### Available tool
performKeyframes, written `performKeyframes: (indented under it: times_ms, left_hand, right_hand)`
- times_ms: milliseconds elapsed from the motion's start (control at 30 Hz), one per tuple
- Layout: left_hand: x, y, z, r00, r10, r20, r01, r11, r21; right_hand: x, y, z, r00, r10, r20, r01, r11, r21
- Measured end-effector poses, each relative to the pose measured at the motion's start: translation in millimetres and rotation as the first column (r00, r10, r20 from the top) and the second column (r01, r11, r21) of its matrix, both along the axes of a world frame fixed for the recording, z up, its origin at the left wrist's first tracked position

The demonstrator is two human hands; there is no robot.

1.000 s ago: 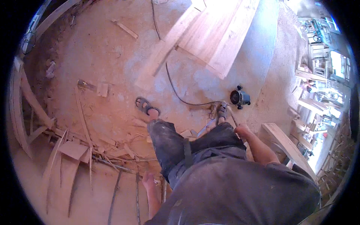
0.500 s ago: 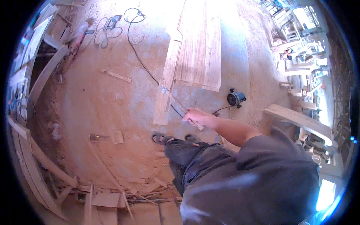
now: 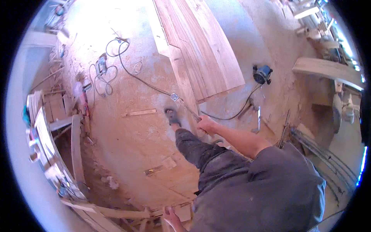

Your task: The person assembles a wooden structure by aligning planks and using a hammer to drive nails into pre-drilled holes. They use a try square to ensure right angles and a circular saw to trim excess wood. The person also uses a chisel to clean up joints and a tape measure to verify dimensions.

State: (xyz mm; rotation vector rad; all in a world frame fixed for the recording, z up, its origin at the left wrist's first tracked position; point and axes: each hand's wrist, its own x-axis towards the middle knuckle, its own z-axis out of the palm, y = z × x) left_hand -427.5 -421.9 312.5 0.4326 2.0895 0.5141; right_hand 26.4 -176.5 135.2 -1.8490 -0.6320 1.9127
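My right hand [image 3: 207, 125] is closed around the handle of a long, thin tool [image 3: 188, 107]. A shiny metal piece [image 3: 174, 97] forms the tool's far end; its exact kind is unclear. Beneath and beyond it lies a narrow plank [image 3: 184, 79], alongside several wide pale boards [image 3: 206, 50] on the floor. At the lower edge my left hand [image 3: 173, 219] hangs with its fingers loosely apart, and nothing shows in it. It appears over or beside some wood pieces; contact cannot be judged. My sandalled foot [image 3: 170, 115] is near the narrow plank.
A blue-black router [image 3: 262, 74] stands right of the boards, its cord [image 3: 228, 118] curving toward my feet. A corded power tool [image 3: 101, 65] lies at the far left. A wood strip [image 3: 139, 113] and a brush-like tool [image 3: 152, 170] are on the floor. Timber [image 3: 326, 70] is stacked at right.
The view has turned, shifting the boards and router. One foot has moved forward alongside the plank. My left hand has come into view at the bottom; my right hand still grips the tool.
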Motion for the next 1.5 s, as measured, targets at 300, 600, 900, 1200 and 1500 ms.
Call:
performKeyframes:
  times_ms: [300, 600, 900, 1200, 1500]
  left_hand:
    - [-2, 421, -64, 0.918, -0.357, 0.173, 0.356, 0.934, 0.035]
    - [142, 750, -111, 0.693, -0.666, 0.277, 0.682, 0.730, 0.049]
    - [405, 929, -275, 0.422, -0.785, 0.453, 0.838, 0.528, 0.134]
    - [531, 978, -354, 0.426, -0.615, 0.663, 0.768, 0.634, 0.094]
    - [514, 969, -353, 0.445, -0.647, 0.619, 0.804, 0.593, 0.043]
  right_hand:
    - [-21, 96, 2, 0.966, -0.256, 0.024, 0.256, 0.954, -0.158]
    - [-51, 215, -70, 0.864, -0.242, 0.442, 0.388, 0.879, -0.277]
    - [-46, 316, -172, 0.949, -0.145, 0.280, 0.277, 0.810, -0.517]
    - [-84, 353, -193, 0.776, -0.441, 0.452, 0.611, 0.703, -0.364]
    - [-91, 347, -148, 0.821, -0.431, 0.373, 0.552, 0.766, -0.329]
